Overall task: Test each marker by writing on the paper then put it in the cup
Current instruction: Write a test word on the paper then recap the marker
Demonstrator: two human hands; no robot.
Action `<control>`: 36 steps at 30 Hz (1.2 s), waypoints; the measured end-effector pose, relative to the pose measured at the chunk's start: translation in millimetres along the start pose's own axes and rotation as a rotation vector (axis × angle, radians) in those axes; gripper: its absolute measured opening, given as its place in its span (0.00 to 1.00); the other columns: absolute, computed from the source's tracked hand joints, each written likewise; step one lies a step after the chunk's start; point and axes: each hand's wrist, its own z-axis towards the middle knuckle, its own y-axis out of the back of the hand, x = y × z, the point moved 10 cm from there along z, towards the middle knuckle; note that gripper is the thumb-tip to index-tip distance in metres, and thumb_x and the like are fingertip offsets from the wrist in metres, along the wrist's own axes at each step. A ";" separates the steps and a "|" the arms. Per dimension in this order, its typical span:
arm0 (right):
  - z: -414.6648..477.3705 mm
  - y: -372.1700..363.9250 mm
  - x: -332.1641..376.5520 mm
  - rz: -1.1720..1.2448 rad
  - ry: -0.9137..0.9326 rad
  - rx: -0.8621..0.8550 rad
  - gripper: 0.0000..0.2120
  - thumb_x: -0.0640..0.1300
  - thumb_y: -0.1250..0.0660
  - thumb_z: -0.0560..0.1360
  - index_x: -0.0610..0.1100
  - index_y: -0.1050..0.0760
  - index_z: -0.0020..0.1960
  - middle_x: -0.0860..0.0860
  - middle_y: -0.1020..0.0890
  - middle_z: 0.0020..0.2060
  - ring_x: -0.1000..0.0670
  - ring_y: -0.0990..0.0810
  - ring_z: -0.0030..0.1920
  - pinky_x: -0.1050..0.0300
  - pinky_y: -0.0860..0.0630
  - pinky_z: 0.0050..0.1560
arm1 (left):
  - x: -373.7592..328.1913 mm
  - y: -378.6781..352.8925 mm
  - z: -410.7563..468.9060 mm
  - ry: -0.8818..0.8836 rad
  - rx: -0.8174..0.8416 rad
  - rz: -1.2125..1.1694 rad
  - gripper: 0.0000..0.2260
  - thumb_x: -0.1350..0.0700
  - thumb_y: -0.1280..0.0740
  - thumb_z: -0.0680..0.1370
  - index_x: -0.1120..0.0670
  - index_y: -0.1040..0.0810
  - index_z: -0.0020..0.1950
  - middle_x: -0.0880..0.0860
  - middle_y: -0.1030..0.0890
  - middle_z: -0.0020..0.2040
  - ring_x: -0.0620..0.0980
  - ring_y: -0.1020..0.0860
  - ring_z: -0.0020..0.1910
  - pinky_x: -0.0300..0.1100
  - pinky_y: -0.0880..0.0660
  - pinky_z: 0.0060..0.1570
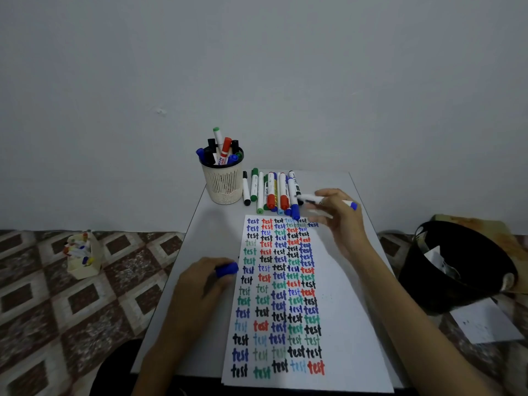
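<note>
Right hand (334, 215) grips a blue marker (313, 199) near the top of the paper (340, 304), left hand (204, 281) holds its cap (227, 270), paper's crammed with "test", the cup (224, 185) is crowded, so I'd guess only the row of markers (271, 192) beside the cup is left.

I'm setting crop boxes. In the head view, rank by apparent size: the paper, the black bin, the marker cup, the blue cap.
1. paper
2. black bin
3. marker cup
4. blue cap, held in the left hand
All clearly distinct; no ties.
</note>
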 end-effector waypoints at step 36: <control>-153.6 -64.2 10.8 -0.436 -0.076 0.404 0.06 0.37 0.33 0.76 0.34 0.22 0.48 0.55 0.23 0.23 0.60 0.27 0.23 0.71 0.33 0.26 | -103.3 8.3 -10.6 -0.346 0.033 -0.154 0.10 0.56 0.30 0.71 0.55 0.18 0.50 0.47 0.17 0.43 0.41 0.20 0.42 0.35 0.22 0.44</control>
